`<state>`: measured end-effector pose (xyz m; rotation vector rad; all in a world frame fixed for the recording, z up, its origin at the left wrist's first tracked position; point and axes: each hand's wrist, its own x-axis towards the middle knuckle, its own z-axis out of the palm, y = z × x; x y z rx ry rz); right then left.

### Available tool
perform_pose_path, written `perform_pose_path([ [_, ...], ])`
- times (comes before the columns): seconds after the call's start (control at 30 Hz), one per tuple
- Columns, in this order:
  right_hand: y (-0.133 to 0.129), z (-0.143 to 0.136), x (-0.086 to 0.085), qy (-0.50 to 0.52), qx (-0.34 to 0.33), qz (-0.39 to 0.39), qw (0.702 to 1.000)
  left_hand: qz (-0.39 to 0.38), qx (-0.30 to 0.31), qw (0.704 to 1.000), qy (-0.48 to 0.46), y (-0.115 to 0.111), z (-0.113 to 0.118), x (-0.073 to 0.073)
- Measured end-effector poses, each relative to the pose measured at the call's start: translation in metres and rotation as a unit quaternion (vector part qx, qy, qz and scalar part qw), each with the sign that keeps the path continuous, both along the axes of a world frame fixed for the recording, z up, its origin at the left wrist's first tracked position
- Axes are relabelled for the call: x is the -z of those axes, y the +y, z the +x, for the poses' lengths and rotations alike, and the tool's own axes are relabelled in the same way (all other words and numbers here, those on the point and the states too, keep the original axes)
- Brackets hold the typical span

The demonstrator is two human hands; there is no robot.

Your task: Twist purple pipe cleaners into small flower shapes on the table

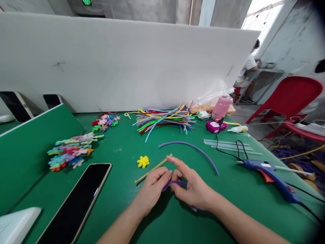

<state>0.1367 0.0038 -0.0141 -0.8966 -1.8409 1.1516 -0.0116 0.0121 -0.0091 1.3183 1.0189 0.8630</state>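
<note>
Between my two hands a purple pipe cleaner [180, 183] is bent, its tail hanging below my right palm. My left hand [153, 188] pinches one end of it with thumb and fingers. My right hand [190, 186] grips the same piece, with its index finger stretched forward. Just beyond my fingers a thin tan stick [144, 176] lies slanted on the table, partly covered by my hands. Left of the stick rests a small yellow flower [143, 162]. A second purple pipe cleaner [195, 151] lies curved on the table past my right hand.
A heap of coloured pipe cleaners [165, 120] lies ahead, with fuzzy flowers [72, 150] to the left. A phone [78, 200] lies front left. On the right are a blue glue gun [271, 176], glue sticks [231, 145] and a pink bottle [221, 107]. A person [247, 69] sits far right.
</note>
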Motion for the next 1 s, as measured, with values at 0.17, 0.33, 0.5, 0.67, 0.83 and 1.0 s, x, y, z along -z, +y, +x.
perform_pose_path([
  [0.17, -0.001, -0.001, 0.0, 0.006, 0.013, -0.008, 1.0, -0.057, -0.013, 0.997, -0.053, 0.0, -0.001, 0.006],
  [0.33, 0.002, 0.001, -0.001, 0.011, 0.02, -0.02, 1.0, -0.088, 0.016, 0.994, -0.063, 0.002, -0.004, 0.005],
  [0.5, 0.005, 0.004, -0.004, 0.03, 0.003, -0.029, 0.999, -0.127, 0.004, 0.986, -0.105, 0.001, -0.004, 0.003],
  [0.67, 0.01, 0.008, 0.002, -0.026, 0.101, 0.138, 0.985, -0.154, -0.013, 0.965, -0.211, 0.0, 0.0, 0.0],
  [0.83, 0.01, 0.014, -0.003, -0.139, 0.118, 0.308, 0.934, -0.192, -0.042, 0.944, -0.266, 0.002, 0.002, -0.001],
  [1.0, 0.006, 0.017, -0.009, -0.196, 0.103, 0.371, 0.902, -0.21, -0.038, 0.934, -0.288, 0.002, 0.003, -0.002],
])
